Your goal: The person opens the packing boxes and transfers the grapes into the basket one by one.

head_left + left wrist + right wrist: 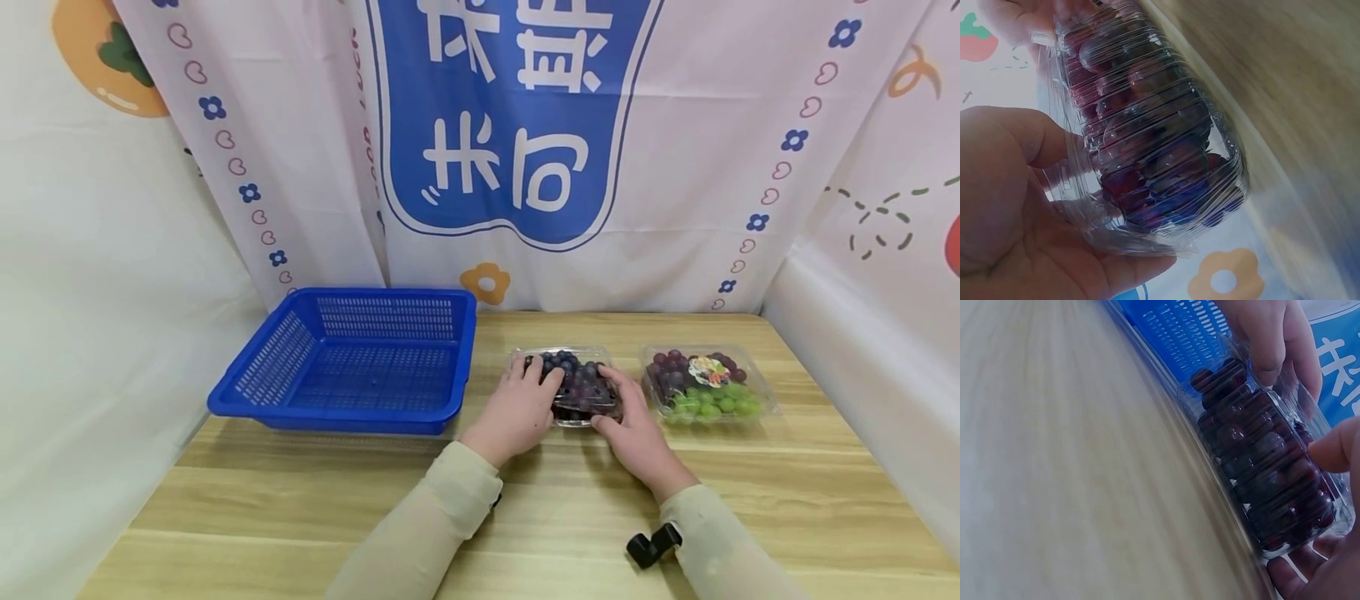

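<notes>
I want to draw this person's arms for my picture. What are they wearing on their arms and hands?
Both arms wear long, pale cream sleeves that reach the wrists. The left hand and right hand are bare: no gloves, and I see no rings. A small black clip-like device sticks out from the right sleeve near the wrist. The left sleeve shows a dark bit at its cuff.

The clear box point(572, 387) holds dark purple grapes. A second clear box point(708, 383) holds purple and green grapes under a colourful sticker. The basket point(352, 360) is bright blue with slotted walls. The surface point(525, 517) is pale wood grain. Both sleeves point(420, 533) are beige.
</notes>
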Tool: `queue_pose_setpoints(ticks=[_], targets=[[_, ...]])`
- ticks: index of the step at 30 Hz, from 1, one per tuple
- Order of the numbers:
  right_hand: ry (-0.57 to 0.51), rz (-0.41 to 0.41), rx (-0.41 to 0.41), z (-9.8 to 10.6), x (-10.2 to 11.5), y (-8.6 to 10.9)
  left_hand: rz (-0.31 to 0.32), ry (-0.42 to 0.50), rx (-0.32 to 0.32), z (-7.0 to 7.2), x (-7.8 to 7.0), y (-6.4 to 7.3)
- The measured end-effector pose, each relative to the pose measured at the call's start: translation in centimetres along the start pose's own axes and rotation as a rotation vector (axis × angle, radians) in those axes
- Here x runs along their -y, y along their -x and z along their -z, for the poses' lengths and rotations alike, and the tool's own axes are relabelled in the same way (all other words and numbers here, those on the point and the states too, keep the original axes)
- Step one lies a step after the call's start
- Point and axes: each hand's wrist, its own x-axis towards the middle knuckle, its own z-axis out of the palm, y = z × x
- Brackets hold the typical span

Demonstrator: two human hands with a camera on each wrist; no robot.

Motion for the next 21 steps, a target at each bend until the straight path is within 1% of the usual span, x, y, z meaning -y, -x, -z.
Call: queue_pose_setpoints(ticks=[5,11,16,21], targets=[[-0.009,-0.001,-0.008,0.0,0.01,-0.01,-0.007,-0.019,0.004,0.14,-0.14,0.05],[-0.016,0.007,-0.019,-0.11,-0.3,0.07,-0.013,-0.017,0.006,-0.14,0.04,0.14],[-0.095,-0.002,-0.021,0.0,-0.48,0.05,-0.004,-0.017,0.01,-0.15,0.18,0.15],[-0.122,-0.026,-0.009,0.36,-0.57,0.02,-0.007,-0.011,0.007,0.16,0.32,0.18]])
